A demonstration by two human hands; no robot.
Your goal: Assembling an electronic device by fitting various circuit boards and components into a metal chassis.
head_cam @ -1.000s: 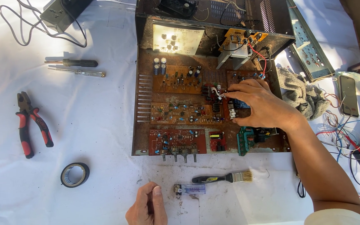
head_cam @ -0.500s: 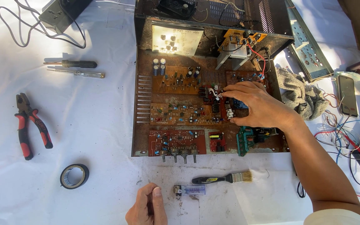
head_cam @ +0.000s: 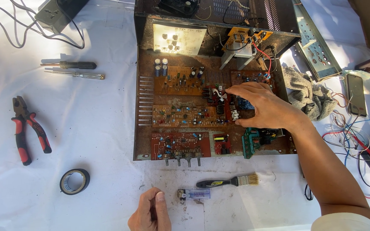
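A white cloth [head_cam: 86,128] covers the whole work surface. On it, far and centre, sits a rusty open metal chassis [head_cam: 144,124] filled with circuit boards: an orange-brown board [head_cam: 178,80] at the far left inside, a longer one [head_cam: 183,115] below it, and a red board [head_cam: 180,143] along the near edge. The right hand [head_cam: 264,105] reaches in from the right over the middle of the chassis, fingers [head_cam: 236,90] curled together and pinching at small components [head_cam: 219,92] between the boards; what exactly they grip is too small to tell. A grey rag [head_cam: 307,92] lies just right of the chassis. On the left lie red-handled pliers [head_cam: 28,130], two screwdrivers [head_cam: 73,70] farther off, and a roll of black tape [head_cam: 74,181] nearer. Near the chassis's front edge rest a small paintbrush [head_cam: 228,182] and a clear lighter [head_cam: 195,194]. The left hand [head_cam: 150,211] rests on the cloth at the near edge, just left of the lighter, loosely closed, holding nothing visible.
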